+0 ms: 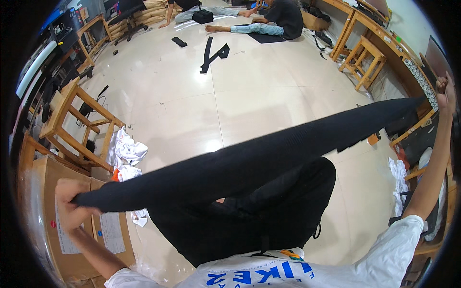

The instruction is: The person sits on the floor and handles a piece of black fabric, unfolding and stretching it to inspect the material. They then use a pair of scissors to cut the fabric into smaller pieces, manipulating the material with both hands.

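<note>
A long piece of black cloth [249, 161] is stretched taut across the view, above my crossed legs in black trousers [269, 216]. My left hand [72, 204] is closed around its lower left end, near the cardboard boxes. Raised higher at the far right, my right hand [445, 93] grips the other end, close to the table edge. The cloth slants upward from left to right, and its lower edge looks ragged toward the right. What kind of garment or fabric piece it is, I cannot tell.
Cardboard boxes [53, 225] and a wooden stool [79, 122] stand at the left, beside crumpled white cloth [127, 149]. Another stool [363, 62] stands by the right table. Black strips [207, 55] lie on the tiled floor [182, 110]. Two people sit on the floor at the back.
</note>
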`<action>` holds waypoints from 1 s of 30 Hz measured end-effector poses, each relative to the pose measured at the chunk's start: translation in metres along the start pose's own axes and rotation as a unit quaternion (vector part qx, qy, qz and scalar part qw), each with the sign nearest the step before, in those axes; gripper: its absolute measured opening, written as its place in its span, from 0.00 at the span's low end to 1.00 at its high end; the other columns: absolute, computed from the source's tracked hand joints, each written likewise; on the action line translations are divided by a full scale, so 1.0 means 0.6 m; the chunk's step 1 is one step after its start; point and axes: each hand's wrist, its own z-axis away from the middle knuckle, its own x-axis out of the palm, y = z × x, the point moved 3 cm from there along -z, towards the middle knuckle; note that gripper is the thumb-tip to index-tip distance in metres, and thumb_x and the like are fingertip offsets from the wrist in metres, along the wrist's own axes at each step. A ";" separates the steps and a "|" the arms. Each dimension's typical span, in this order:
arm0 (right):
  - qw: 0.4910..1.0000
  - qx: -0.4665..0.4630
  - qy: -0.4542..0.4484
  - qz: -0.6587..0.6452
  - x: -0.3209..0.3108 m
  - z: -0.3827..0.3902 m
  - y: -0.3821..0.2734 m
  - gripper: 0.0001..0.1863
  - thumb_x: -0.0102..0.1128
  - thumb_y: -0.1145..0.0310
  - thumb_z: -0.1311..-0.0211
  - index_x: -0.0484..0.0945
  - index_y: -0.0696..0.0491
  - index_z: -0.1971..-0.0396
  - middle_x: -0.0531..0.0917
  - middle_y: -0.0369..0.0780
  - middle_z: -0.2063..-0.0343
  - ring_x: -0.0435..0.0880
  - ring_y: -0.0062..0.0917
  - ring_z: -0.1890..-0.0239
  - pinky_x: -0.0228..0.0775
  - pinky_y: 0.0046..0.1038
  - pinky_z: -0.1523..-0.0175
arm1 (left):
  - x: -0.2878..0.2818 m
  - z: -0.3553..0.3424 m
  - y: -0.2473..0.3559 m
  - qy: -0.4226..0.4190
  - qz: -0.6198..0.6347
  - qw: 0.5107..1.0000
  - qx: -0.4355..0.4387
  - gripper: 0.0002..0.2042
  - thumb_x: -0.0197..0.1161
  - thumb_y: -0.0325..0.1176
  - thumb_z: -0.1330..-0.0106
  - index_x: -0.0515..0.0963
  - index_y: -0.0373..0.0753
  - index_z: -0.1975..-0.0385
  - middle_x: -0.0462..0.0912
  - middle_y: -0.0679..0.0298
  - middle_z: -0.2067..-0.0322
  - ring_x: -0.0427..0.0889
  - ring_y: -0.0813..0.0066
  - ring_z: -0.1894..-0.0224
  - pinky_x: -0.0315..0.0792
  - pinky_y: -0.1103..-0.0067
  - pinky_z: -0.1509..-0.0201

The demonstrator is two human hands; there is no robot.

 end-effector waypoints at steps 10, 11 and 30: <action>0.941 0.193 0.277 -0.036 -0.271 0.112 0.257 0.16 0.54 0.61 0.22 0.69 0.47 0.75 0.66 0.30 0.84 0.61 0.16 0.86 0.50 0.23 0.81 | -0.090 0.063 -0.145 -0.152 0.144 0.944 -0.255 0.22 0.87 0.37 0.65 0.74 0.38 0.82 0.75 0.73 0.82 0.72 0.84 0.77 0.63 0.81 0.74; 0.948 0.196 0.249 -0.021 -0.274 0.142 0.281 0.16 0.55 0.61 0.22 0.70 0.46 0.74 0.66 0.29 0.84 0.61 0.15 0.86 0.50 0.23 0.81 | -0.059 0.062 -0.155 -0.212 0.149 0.922 -0.289 0.21 0.87 0.36 0.62 0.75 0.37 0.82 0.74 0.73 0.82 0.71 0.85 0.77 0.63 0.81 0.74; 0.927 0.224 0.292 0.065 -0.371 0.418 0.400 0.09 0.65 0.58 0.29 0.78 0.46 0.64 0.62 0.27 0.83 0.60 0.13 0.84 0.51 0.19 0.81 | 0.204 0.097 -0.171 -0.479 -0.036 0.844 -0.241 0.12 0.80 0.28 0.48 0.84 0.34 0.68 0.86 0.61 0.70 0.84 0.63 0.66 0.79 0.69 0.57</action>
